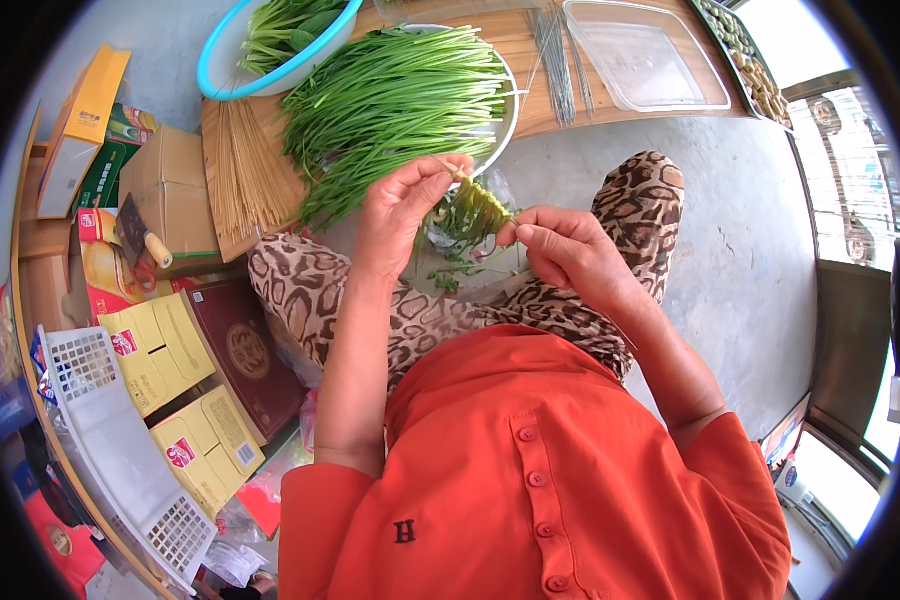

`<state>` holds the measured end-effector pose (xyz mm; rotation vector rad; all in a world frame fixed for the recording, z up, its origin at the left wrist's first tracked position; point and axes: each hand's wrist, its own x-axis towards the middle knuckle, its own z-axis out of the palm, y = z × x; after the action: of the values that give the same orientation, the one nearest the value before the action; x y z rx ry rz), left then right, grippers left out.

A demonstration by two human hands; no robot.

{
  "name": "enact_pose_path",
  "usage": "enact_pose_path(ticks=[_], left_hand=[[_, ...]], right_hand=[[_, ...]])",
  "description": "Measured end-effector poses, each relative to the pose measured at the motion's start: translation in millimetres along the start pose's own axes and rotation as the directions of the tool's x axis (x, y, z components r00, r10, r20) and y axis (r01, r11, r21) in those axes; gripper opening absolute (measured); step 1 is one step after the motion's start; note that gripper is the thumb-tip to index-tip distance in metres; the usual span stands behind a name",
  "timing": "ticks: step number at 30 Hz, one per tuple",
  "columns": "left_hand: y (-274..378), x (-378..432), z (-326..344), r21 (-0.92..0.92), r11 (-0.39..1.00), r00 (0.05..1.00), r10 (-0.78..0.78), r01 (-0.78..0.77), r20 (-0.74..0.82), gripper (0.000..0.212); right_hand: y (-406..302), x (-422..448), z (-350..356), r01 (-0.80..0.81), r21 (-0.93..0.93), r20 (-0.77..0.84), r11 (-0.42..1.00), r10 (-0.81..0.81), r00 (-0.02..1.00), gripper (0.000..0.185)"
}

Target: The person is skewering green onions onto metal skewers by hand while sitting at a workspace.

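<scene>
Between my two hands, above my lap, is a short row of green leafy stems threaded side by side on a thin skewer. My left hand pinches its upper left end between thumb and fingers. The lower right end is pinched by my right hand, with a thin metal skewer running back under the palm. Just beyond, long green chives lie heaped in a white bowl. Loose leafy sprigs hang or lie below the hands, partly hidden.
A wooden board holds bamboo skewers, metal skewers, a clear plastic tub and a blue-rimmed basin of greens. A tray of small skewered items stands far right. At left are cartons, a cleaver, red scissors and a white plastic basket.
</scene>
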<state>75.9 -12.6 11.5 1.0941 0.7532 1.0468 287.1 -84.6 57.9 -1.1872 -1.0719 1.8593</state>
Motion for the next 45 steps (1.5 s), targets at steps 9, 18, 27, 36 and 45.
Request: enact_pose_path(ticks=[9, 18, 27, 36, 45], left_hand=[[4, 7, 0, -0.005, 0.998, 0.976, -0.061, 0.063, 0.210, 0.022], [8, 14, -4, -0.014, 0.996, 0.954, -0.083, 0.091, 0.287, 0.019], [28, 18, 9, -0.087, 0.982, 0.928, -0.124, 0.165, 0.352, 0.018], [17, 18, 5, -0.055, 0.986, 0.895, -0.118, 0.157, 0.430, 0.014], [8, 16, 11, 0.099, 0.973, 0.890, -0.229, 0.206, 0.394, 0.029]], right_hand=[[-1, -4, -8, -0.049, 0.214, 0.067, 0.976, 0.036, 0.997, 0.026], [-8, -11, -5, -0.078, 0.295, 0.116, 0.952, 0.045, 0.992, 0.025], [-19, -22, -6, -0.045, 0.196, 0.070, 0.980, 0.031, 0.997, 0.024], [-17, -20, -5, -0.066, 0.301, 0.111, 0.951, 0.034, 0.993, 0.024], [9, -20, -25, -0.092, 0.350, 0.105, 0.932, 0.058, 0.993, 0.025]])
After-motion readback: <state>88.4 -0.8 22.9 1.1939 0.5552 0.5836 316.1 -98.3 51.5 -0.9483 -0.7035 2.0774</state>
